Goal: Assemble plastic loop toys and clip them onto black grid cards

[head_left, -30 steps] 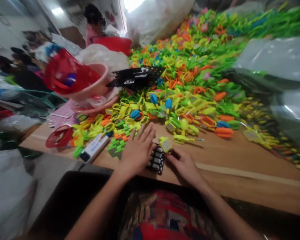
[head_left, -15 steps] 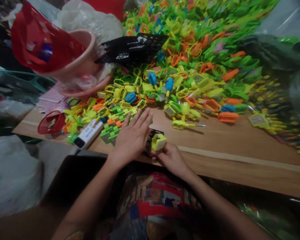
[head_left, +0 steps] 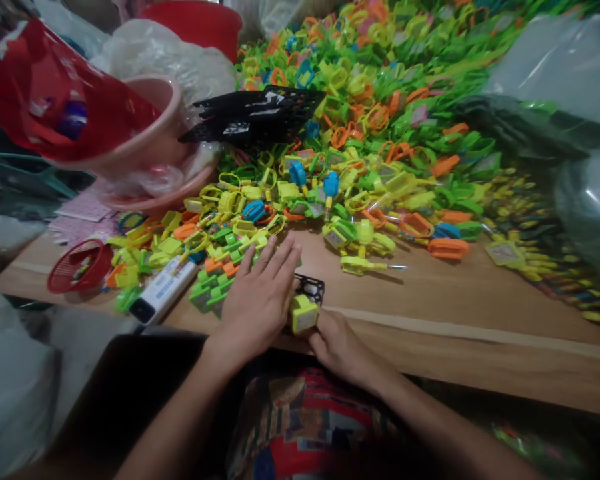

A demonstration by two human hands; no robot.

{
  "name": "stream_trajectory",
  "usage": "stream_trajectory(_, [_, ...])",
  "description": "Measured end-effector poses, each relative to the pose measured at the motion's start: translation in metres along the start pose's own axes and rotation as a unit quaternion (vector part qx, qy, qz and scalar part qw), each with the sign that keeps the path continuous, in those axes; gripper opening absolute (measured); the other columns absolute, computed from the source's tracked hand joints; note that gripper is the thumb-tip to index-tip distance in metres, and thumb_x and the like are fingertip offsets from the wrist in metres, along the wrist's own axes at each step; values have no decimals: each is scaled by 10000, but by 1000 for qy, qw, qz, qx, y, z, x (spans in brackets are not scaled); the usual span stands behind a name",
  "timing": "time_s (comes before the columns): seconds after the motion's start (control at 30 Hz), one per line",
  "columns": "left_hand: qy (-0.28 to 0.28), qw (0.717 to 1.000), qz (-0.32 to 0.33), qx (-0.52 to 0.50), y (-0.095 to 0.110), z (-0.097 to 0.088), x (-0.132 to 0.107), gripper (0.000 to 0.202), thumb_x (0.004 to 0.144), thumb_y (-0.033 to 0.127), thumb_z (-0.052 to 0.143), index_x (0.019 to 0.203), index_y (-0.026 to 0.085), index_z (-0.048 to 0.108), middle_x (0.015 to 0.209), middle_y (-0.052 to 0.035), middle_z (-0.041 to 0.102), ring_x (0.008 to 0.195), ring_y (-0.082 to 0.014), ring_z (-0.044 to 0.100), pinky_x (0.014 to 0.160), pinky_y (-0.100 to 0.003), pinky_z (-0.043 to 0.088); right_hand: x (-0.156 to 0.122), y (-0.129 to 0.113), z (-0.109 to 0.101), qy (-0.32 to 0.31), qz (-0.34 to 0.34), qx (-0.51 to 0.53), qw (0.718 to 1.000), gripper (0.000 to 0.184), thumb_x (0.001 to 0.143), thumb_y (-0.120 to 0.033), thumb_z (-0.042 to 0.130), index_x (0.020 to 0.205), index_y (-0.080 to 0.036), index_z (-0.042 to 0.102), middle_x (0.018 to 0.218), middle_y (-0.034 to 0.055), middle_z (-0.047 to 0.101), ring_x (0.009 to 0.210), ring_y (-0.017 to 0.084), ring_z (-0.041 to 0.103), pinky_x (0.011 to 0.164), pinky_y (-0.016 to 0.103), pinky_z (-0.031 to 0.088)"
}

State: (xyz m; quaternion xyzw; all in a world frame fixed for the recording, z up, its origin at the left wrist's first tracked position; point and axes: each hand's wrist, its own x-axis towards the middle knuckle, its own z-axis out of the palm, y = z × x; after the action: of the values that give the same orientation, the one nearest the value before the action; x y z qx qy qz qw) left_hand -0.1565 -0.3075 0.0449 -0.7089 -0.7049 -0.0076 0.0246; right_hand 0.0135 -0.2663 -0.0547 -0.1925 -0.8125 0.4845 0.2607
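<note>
My right hand [head_left: 339, 348] grips a small yellow-green plastic piece [head_left: 304, 314] at the table's near edge. That piece sits against a black plastic frame with rectangular holes [head_left: 310, 288], which is partly hidden behind it and between my hands. My left hand [head_left: 257, 299] lies palm down with fingers spread, just beside the frame and next to a heap of green and orange plastic parts [head_left: 211, 290]. A white plastic box [head_left: 163, 291] lies left of that heap.
A large pile of green, yellow, orange and blue plastic parts [head_left: 360, 147] covers the wooden table [head_left: 460, 320] ahead. A pink basin [head_left: 145, 127], a red basket [head_left: 79, 267], a black grid sheet [head_left: 253, 117] and plastic bags [head_left: 545, 73] surround it.
The yellow-green piece, lying on the table a second ago, is now in my right hand and pressed near the black frame. The view has shifted slightly, and my left hand stays flat.
</note>
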Motion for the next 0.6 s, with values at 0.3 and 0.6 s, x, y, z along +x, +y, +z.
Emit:
stream_trajectory(0.3, [-21, 998, 45, -30, -4, -11, -10, 735, 1026, 621, 233, 1591, 158, 312, 1696, -79, 226, 1584, -299, 158, 1279, -552, 152, 3, -7, 14, -64, -64, -86, 992, 494, 676, 28, 419, 1094, -164, 599, 1045, 115, 681, 980, 230, 642, 897, 344, 542])
stream_trajectory(0.6, [38, 999, 31, -4, -8, 0, -7, 602, 1043, 502, 316, 1547, 188, 416, 1649, -67, 328, 1538, -287, 312, 1239, -546, 268, 3, 4, -93, 110, -1, -235, 966, 237, 971, -171, 487, 1105, -208, 679, 1079, 123, 690, 1011, 259, 619, 899, 398, 510])
